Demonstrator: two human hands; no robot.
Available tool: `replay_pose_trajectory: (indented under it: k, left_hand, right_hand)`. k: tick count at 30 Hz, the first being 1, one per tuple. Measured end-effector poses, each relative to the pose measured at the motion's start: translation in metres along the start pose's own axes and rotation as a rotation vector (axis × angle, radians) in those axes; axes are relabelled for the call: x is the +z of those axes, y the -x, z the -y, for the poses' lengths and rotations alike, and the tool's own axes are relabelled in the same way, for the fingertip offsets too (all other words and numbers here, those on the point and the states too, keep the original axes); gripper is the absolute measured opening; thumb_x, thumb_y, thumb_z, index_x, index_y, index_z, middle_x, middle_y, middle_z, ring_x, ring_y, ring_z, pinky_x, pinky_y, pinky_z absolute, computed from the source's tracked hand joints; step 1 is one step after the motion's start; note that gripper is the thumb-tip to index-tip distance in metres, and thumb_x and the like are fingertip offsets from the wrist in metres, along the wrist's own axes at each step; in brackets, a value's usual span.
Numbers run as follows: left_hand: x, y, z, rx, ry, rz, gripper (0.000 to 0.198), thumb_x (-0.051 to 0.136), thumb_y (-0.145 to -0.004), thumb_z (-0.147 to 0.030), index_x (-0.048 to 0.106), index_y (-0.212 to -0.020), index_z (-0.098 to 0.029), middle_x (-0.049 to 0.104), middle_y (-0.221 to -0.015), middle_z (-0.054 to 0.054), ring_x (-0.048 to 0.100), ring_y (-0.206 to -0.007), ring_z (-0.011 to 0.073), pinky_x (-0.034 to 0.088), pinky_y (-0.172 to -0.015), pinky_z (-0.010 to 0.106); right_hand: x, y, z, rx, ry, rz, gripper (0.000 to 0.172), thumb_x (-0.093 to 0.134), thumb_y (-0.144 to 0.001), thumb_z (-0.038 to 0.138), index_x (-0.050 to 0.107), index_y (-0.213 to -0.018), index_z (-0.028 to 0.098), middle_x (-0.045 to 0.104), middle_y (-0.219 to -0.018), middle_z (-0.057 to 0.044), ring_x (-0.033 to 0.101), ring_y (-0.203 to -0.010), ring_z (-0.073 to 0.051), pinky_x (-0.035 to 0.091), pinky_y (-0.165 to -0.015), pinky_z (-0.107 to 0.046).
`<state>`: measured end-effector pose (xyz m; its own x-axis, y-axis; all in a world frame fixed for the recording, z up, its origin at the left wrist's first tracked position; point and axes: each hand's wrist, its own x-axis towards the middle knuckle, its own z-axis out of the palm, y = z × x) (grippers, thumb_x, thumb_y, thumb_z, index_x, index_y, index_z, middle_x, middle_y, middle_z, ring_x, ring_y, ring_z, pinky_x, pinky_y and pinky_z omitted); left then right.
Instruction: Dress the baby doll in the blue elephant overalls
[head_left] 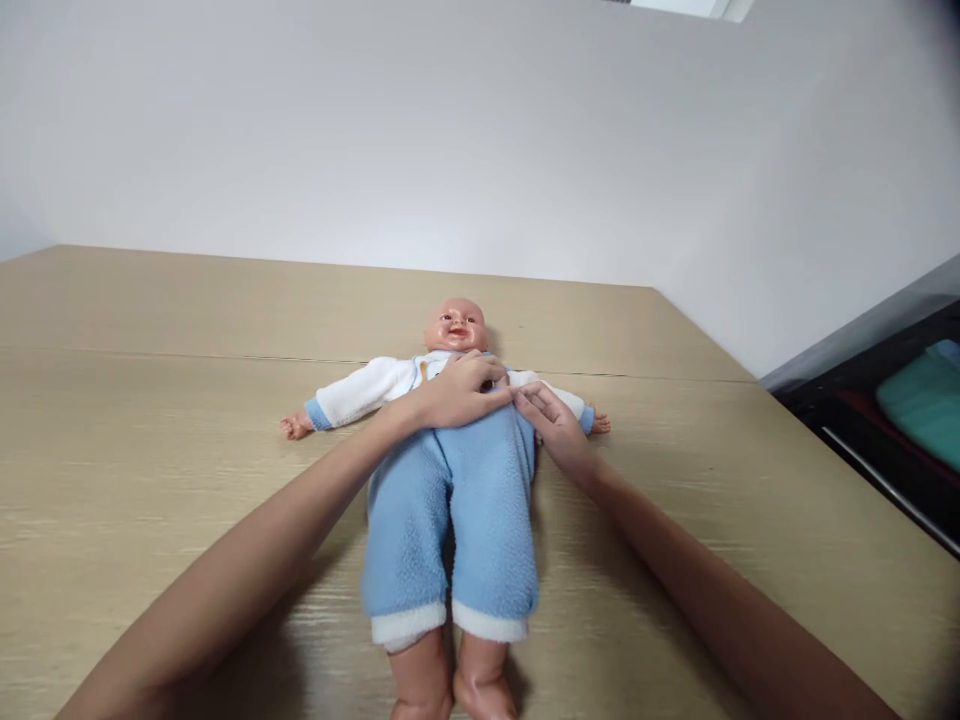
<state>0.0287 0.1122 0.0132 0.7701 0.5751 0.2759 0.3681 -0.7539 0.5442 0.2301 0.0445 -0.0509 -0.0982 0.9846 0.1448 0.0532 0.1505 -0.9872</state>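
Observation:
A baby doll [457, 325] lies on its back on the light wooden table [150, 450], head away from me, arms spread. It wears a white fleece top and light blue fleece trousers [457, 510] with white cuffs; its bare feet point toward me. My left hand [457, 390] rests on the doll's chest with fingers curled and pressed onto the clothing. My right hand [551, 415] pinches the fabric at the doll's chest, at the right edge of the trousers' top. Both hands meet at the middle of the chest.
A white wall rises behind the table. At the right, past the table's edge, a dark shelf [862, 420] holds teal folded cloth [926, 400].

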Motion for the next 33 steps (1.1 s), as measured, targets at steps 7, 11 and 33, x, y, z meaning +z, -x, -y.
replay_pose_trajectory:
  k: [7, 11, 33]
  left_hand:
    - [-0.003, 0.019, -0.01, 0.025, -0.169, -0.245, 0.024, 0.059, -0.106, -0.041, 0.065, -0.098, -0.019, 0.069, -0.126, 0.013, 0.056, -0.122, 0.0321, 0.042, -0.113, 0.052]
    - [-0.013, 0.057, -0.01, -0.016, -0.111, -0.422, 0.013, 0.055, -0.11, -0.033, 0.06, -0.113, -0.022, 0.069, -0.124, 0.008, 0.058, -0.123, 0.0273, 0.042, -0.113, 0.047]
    - [-0.024, 0.142, 0.018, -0.513, 0.513, -0.291, 0.039, 0.055, -0.102, -0.06, 0.054, -0.088, -0.023, 0.051, -0.088, 0.0, 0.049, -0.085, 0.0212, 0.043, -0.082, 0.035]
  right_hand:
    - [0.003, 0.019, 0.001, -0.083, 0.337, -0.091, 0.03, 0.062, -0.104, 0.055, 0.061, -0.099, 0.025, 0.05, -0.074, 0.003, 0.047, -0.065, -0.018, 0.036, -0.062, -0.035]
    - [0.007, 0.022, 0.021, -0.278, 0.554, -0.14, 0.022, 0.061, -0.105, 0.044, 0.064, -0.096, 0.024, 0.054, -0.083, -0.001, 0.053, -0.08, -0.022, 0.043, -0.078, -0.039]
    - [0.0, 0.024, 0.002, -0.135, 0.455, -0.053, 0.03, 0.057, -0.108, 0.055, 0.063, -0.108, 0.025, 0.071, -0.101, -0.006, 0.069, -0.096, -0.026, 0.055, -0.092, -0.042]
